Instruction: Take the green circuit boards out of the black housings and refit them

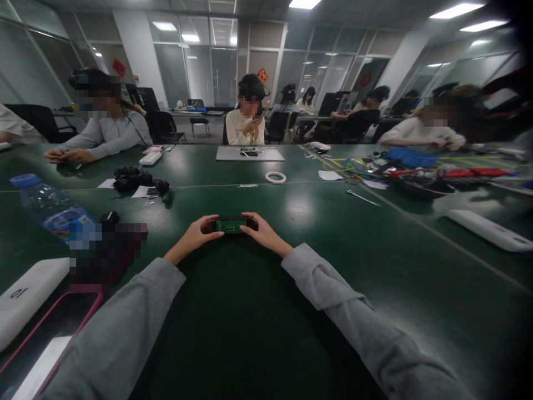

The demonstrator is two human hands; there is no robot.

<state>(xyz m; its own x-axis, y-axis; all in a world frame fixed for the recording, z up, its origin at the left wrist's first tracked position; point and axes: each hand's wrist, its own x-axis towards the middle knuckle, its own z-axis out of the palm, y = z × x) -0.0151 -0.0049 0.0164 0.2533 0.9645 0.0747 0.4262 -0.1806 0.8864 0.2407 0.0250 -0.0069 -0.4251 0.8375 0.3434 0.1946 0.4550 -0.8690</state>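
A small dark-edged rectangular device (231, 226) is held level, long side across, in front of me above the table. Its green face carries fine pale marks; whether that is a circuit board or a lit screen I cannot tell. My left hand (202, 230) grips its left end, thumb along the lower edge and fingers at the top. My right hand (259, 230) holds the right end the same way, with its thumb tip over the face. The fingers behind the device are partly hidden.
To my left are a plastic bottle (54, 208), a white power bank (31, 297) and a pink-edged phone (54, 328). Another white block (489, 229) and a wrench-like tool (363, 198) lie at right. A white ring (275, 177) sits ahead. Several people work around the green table (250, 328).
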